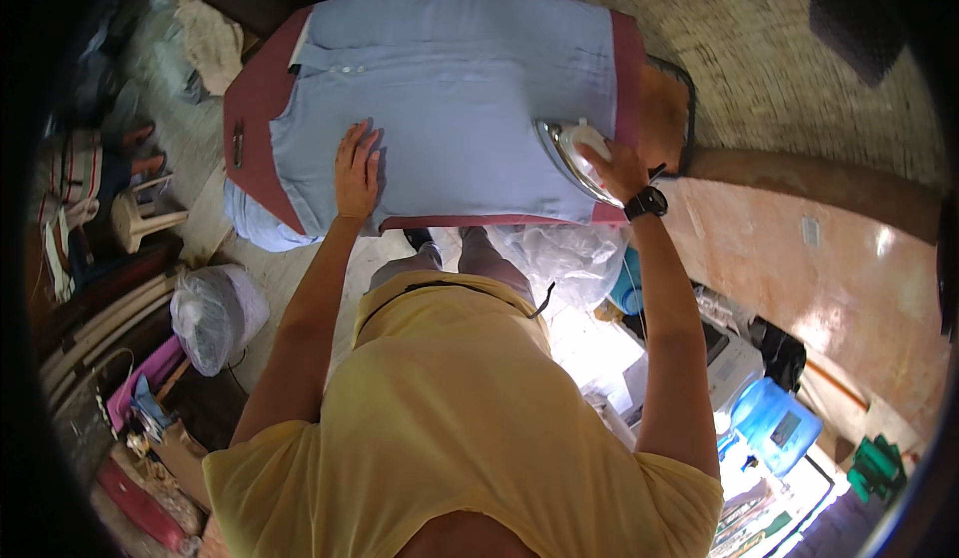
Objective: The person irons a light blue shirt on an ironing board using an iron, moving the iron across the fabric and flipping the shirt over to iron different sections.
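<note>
A light blue shirt (450,88) with a few small buttons is spread over a maroon ironing board (258,123). Near the board's right end, my right hand (616,166) grips a white clothes iron (576,148) with a shiny metal soleplate rim, resting on the cloth. My palm hides part of the iron's handle. On the left half of the shirt my left hand (357,171) lies flat, fingers stretched out and holding nothing. A black watch (645,202) is on my right wrist.
Beyond the board's right end is a metal-framed iron rest (671,113). A clear plastic bag (569,258) sits below the board, and a wrapped bundle (215,313) stands at left. A small beige stool (143,216) is further left, with a blue water jug (776,425) at lower right.
</note>
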Tool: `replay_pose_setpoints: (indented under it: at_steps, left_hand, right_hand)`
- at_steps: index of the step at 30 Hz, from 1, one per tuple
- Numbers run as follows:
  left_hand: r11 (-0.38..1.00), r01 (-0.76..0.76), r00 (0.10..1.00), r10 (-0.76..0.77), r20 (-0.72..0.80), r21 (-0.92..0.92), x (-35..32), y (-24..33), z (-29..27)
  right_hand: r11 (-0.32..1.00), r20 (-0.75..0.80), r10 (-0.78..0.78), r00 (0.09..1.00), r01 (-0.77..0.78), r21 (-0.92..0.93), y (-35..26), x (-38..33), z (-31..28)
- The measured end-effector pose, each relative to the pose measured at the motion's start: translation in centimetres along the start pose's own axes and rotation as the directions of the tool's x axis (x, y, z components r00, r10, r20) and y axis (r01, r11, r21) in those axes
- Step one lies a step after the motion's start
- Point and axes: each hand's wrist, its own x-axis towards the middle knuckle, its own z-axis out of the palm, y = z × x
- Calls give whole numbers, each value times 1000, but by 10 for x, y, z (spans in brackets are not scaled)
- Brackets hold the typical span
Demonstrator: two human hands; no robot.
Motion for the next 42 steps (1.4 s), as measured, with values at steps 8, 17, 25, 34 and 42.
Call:
replay_pose_setpoints:
  at_steps: [8, 17, 25, 34, 42]
  left_hand:
    - [767, 636, 667, -492, -559, 85, -39, -95, -51]
    - [655, 352, 593, -709, -382, -669, -43, -123, -55]
    - [560, 364, 718, -678, -159, -745, 15, -148, -66]
    - [638, 472, 631, -726, -272, -609, 59, -151, -80]
    - [693, 401, 579, -699, -420, -599, 24, -164, -94]
  right_hand:
    - [944, 18, -278, 960, 276, -179, -95, 67, 32]
    - [835, 104, -540, 835, 547, -55, -276, 90, 103]
    - [806, 215, -561, 799, 587, -77, -350, 88, 143]
    - [685, 269, -712, 648, 726, 61, -331, 58, 128]
    - [801, 122, -593, 796, 598, -6, -400, 72, 153]
